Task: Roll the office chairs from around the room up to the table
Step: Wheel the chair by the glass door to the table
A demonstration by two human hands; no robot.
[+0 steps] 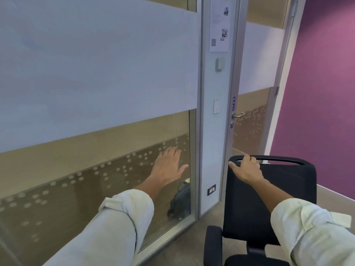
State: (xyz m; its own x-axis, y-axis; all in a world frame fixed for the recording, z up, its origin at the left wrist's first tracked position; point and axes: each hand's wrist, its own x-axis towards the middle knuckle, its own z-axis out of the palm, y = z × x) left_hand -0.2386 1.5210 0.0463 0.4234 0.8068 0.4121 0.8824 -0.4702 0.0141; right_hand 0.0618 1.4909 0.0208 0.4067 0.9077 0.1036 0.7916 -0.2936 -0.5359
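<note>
head view: a black mesh-backed office chair (269, 198) stands at lower right on the floor, just beside the frame of a glass door (251, 120) and near a purple wall (322, 83). the right hand (245, 167) is closed over the top rail of the chair back, fingers curled over its edge, thumb lying along the near side. the left hand (169, 166) is raised with fingers spread flat and grasps nothing, in front of a frosted glass partition (96, 73). both forearms wear rolled pale sleeves. no table is in view.
</note>
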